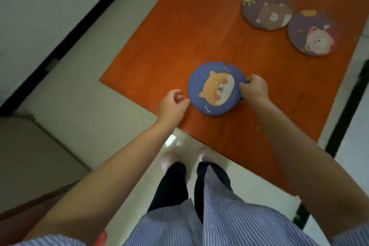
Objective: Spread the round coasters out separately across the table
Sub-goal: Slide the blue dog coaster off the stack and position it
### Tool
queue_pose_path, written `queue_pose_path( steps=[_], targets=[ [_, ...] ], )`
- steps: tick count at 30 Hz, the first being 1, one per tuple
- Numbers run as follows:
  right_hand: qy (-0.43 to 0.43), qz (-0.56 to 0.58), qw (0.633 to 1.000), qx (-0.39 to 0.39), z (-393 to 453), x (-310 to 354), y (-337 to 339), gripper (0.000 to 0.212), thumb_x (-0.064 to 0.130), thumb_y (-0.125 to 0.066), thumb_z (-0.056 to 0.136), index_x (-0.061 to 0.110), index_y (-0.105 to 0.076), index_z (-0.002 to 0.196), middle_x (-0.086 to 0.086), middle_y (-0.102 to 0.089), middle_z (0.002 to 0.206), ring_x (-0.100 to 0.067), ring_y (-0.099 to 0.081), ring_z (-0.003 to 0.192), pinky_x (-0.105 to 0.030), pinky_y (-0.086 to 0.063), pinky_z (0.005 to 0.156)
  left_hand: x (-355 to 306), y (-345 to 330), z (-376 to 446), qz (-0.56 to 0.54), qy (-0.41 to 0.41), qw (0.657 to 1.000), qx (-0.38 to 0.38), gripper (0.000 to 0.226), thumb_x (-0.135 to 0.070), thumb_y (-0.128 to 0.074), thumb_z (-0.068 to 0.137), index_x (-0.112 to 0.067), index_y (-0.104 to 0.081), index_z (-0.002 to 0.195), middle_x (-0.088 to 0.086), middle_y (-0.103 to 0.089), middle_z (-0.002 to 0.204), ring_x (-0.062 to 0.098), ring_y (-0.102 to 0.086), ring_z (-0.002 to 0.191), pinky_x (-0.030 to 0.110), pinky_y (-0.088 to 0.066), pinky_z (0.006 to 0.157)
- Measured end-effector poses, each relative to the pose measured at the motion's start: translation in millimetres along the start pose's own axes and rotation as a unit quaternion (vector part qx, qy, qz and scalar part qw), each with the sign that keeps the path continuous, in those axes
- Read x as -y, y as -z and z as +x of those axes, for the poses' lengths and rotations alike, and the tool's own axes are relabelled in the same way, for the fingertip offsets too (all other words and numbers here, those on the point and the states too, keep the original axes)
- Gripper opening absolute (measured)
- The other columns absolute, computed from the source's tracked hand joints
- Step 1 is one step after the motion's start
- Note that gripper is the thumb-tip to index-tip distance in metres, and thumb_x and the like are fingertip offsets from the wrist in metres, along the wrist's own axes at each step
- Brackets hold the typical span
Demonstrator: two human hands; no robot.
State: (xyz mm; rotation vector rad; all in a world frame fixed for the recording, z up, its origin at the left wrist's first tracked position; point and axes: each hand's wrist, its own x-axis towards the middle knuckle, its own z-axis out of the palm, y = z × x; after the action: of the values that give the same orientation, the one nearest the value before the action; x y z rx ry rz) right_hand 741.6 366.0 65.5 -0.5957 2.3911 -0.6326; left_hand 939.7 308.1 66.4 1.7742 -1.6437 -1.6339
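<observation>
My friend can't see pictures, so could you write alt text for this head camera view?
A person's right hand grips the edge of a blue dog coaster on an orange table, while the left hand touches its opposite edge. Two purple bear coasters, one beside the other, lie farther away, close together.

Two coasters lie behind the near coaster
</observation>
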Motion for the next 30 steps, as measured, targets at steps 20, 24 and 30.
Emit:
queue_pose_path(
  steps=[20,24,30],
  targets=[
    [-0.023,-0.056,0.998,-0.020,-10,-27,-7,0.026,0.019,-0.065,0.085,-0.002,-0.056,0.097,-0.022,-0.062,0.098,-0.028,-0.051,0.077,-0.032,-0.033,0.061,-36,-15,61,0.345,-0.187,0.916,0.080,0.024,0.002,-0.052,0.076,0.004,-0.062,0.099,0.024,-0.064,0.100,0.037,-0.056,0.093,0.042,-0.045,0.072],
    [-0.030,-0.046,0.998,-0.033,-21,-35,-11,0.026,0.016,-0.065,0.085,-0.002,-0.053,0.099,-0.021,-0.062,0.098,-0.031,-0.056,0.082,-0.032,-0.035,0.059,-37,-14,67,0.371,-0.207,0.898,0.112,0.034,0.002,-0.052,0.078,-0.002,-0.059,0.110,0.021,-0.062,0.109,0.034,-0.056,0.098,0.038,-0.045,0.078],
    [-0.064,-0.025,0.997,-0.025,-29,-32,-14,0.025,0.014,-0.063,0.085,0.000,-0.050,0.102,-0.012,-0.053,0.090,-0.023,-0.046,0.075,-0.031,-0.035,0.060,-36,-8,71,0.380,-0.218,0.887,0.143,0.037,-0.002,-0.057,0.082,-0.003,-0.055,0.118,0.021,-0.056,0.115,0.032,-0.056,0.100,0.036,-0.043,0.086]
  ],
)
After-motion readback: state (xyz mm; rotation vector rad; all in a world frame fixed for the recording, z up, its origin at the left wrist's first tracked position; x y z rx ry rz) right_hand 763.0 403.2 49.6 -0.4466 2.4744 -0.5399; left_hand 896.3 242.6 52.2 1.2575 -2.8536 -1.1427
